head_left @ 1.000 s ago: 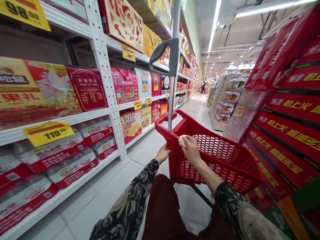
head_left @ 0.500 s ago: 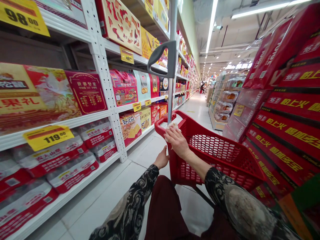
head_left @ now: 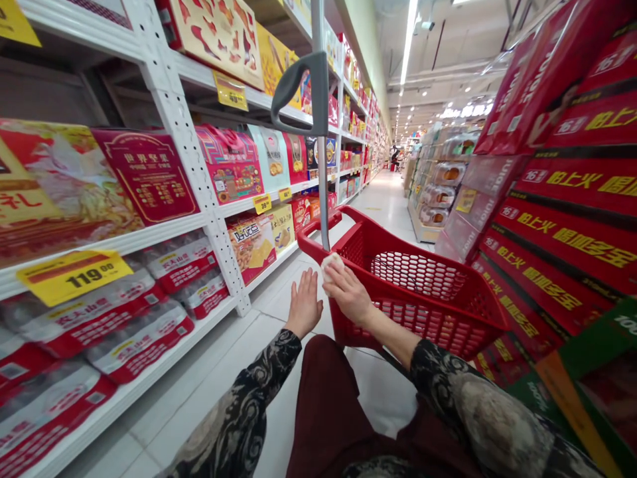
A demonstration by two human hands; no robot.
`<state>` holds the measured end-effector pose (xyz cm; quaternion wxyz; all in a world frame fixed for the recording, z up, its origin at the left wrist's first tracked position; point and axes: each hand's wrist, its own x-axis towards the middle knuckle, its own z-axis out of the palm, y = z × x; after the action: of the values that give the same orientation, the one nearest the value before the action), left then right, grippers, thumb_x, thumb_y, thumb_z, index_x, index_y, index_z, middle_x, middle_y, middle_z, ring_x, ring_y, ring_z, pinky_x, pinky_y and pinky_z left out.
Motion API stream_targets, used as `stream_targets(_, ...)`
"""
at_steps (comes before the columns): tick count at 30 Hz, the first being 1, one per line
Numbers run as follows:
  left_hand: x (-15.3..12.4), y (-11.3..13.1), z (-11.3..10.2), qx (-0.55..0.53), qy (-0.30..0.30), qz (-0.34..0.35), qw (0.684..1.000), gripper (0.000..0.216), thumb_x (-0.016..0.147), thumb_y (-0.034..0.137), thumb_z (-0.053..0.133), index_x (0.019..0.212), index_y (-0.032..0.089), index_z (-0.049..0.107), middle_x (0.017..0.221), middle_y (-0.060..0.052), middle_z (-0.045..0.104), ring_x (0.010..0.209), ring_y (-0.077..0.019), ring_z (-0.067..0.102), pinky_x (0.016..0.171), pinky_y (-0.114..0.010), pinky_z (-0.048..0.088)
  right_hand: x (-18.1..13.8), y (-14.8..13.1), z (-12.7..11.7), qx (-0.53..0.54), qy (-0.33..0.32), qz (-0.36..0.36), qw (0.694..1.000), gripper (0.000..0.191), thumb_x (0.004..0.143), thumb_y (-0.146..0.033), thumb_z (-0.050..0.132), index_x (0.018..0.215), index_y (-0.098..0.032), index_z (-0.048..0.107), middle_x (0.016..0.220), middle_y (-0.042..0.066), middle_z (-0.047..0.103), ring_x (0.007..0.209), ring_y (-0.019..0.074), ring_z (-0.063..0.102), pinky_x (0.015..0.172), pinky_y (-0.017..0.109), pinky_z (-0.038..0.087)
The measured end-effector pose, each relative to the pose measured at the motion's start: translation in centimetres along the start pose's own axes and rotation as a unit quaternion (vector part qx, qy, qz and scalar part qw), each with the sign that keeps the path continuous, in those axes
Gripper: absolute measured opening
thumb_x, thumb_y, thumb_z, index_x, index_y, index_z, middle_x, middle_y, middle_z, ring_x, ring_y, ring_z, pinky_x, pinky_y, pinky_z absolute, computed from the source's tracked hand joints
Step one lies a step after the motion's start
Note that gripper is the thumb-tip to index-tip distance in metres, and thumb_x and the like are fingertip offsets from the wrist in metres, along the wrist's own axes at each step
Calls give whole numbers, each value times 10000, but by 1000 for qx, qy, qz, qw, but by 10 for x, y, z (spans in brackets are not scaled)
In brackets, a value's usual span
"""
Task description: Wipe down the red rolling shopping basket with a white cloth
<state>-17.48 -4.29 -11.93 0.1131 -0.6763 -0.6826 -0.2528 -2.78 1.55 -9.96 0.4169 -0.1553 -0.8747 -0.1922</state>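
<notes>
A red plastic shopping basket (head_left: 423,272) with holed sides stands in front of my knees, and a grey metal pole with a grey handle (head_left: 318,93) rises at its left end. My right hand (head_left: 351,292) presses a crumpled white cloth (head_left: 332,262) against the basket's left end, its fingers curved over the cloth. Left of it, my left hand (head_left: 304,305) is raised over the floor with its fingers stretched out and nothing in it. A small gap separates it from the basket.
White shelves (head_left: 164,99) with boxed goods and bottle packs (head_left: 139,332) line the left side. Stacked red cartons (head_left: 557,232) rise close on the right. Between them a tiled aisle (head_left: 381,212) runs back towards a distant person (head_left: 395,158).
My left hand has come off the basket's side and lifted, its fingers now extended. My right hand has slid slightly down with the cloth. The view has shifted a little.
</notes>
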Motion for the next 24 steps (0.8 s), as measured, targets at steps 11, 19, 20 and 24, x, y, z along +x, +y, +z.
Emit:
stream_targets(11,-5,9,10,74,-30,41,996,717,719,125,488,1384,75,226,1475,-179,210,1371,-276,159,1089,-533,153,-37,10,13,-31,-94,13,995,178,867,-147,483,944,-165,643,1250,95,561,1227,244,441,998,466,392)
stream_targets(19,-1,25,13,77,-33,77,993,707,725,121,453,1390,79,220,1483,-165,192,1379,-267,118,1089,-541,141,-52,15,-17,-10,-4,48,999,252,886,-123,412,958,-178,647,1210,87,592,1249,195,416,1018,418,375)
stream_targets(20,1,28,13,74,-34,78,994,700,728,120,447,1389,75,222,1483,-167,192,1379,-267,121,1090,-541,138,-47,19,-22,-14,13,60,998,250,885,-124,415,963,-175,647,1229,93,578,1265,199,394,1028,426,360)
stream_targets(24,8,43,13,66,-32,88,993,691,730,123,437,1388,78,229,1482,-161,193,1379,-258,123,1095,-536,126,-41,32,-25,-31,7,96,995,246,894,-153,414,954,-180,651,1266,103,546,1279,213,372,1029,470,345)
